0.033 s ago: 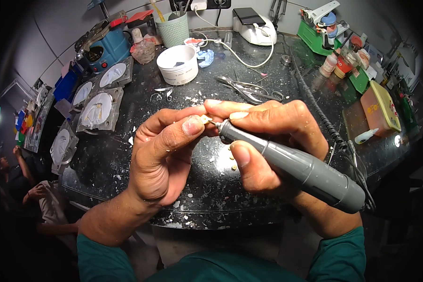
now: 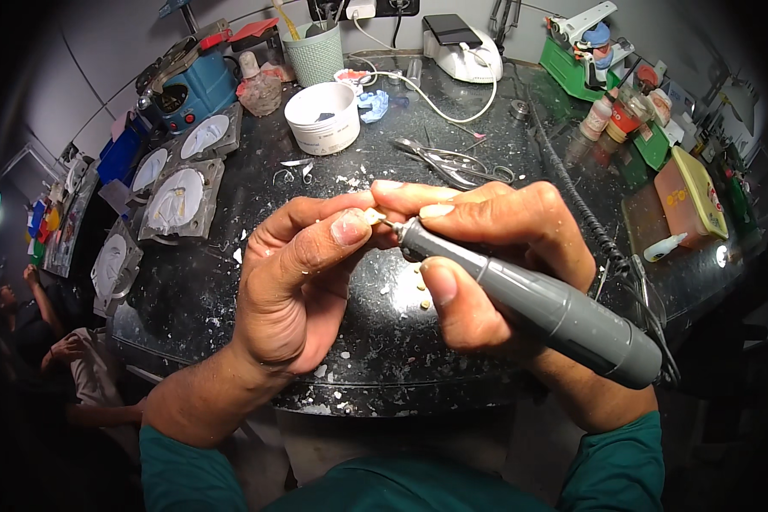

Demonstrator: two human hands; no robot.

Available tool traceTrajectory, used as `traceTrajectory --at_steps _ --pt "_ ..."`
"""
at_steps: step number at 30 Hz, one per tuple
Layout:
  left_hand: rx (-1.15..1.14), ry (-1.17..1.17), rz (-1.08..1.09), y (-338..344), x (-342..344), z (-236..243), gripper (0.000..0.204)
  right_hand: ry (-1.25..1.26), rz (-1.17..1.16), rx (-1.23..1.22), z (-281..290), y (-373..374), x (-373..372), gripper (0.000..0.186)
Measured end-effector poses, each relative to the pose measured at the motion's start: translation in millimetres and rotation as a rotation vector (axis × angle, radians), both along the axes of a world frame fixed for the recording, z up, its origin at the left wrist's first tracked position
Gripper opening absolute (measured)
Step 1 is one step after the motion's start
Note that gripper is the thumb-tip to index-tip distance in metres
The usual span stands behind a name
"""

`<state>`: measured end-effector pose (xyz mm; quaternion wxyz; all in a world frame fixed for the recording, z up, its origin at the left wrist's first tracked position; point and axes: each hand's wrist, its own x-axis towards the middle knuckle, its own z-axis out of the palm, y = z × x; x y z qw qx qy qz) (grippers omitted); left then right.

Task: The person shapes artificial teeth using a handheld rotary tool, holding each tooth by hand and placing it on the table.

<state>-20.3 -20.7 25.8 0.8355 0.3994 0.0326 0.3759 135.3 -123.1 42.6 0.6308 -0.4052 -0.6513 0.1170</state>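
My left hand (image 2: pixel 303 269) pinches a small cream, tooth-like piece (image 2: pixel 374 217) between thumb and fingertips; the fingers cover most of it. A dark grey rotary handpiece (image 2: pixel 529 299) lies slantwise in my right hand (image 2: pixel 508 243), gripped by thumb and fingers. Its thin metal bur (image 2: pixel 391 224) points left and meets the piece or stops just short of it; I cannot tell which. The fingertips of both hands touch above the bur. Beneath the hands, a few tiny yellowish pieces (image 2: pixel 424 303) rest on the black worktop (image 2: pixel 375 350).
Beyond my hands lie metal pliers (image 2: pixel 456 164) and a white tub (image 2: pixel 322 119). Grey moulds with white discs (image 2: pixel 177 205) stand at the left, near a blue machine (image 2: pixel 198 90). A coiled cord (image 2: pixel 584 209) and a yellow-lidded box (image 2: pixel 695 200) are at the right. Another person (image 2: pixel 68 350) sits far left.
Hardly anything differs: the handpiece and my right thumb have shifted very slightly. My left hand keeps its place.
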Motion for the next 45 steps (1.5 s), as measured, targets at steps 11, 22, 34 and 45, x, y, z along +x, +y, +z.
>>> traceTrajectory --at_steps 11,22,34,45 --pt "-0.003 -0.021 -0.036 -1 1 4 0.017 0.023 0.051 0.001 -1 -4 -1 0.027" --pt "-0.001 0.009 -0.019 0 -1 3 0.019 -0.074 0.030 0.129 -7 9 4 0.028" --pt "-0.106 -0.009 -0.134 5 1 2 0.025 -0.004 0.048 0.039 1 -1 0 0.030" --pt "-0.100 -0.005 -0.122 3 0 2 0.023 -0.056 -0.004 0.074 -3 5 0 0.032"
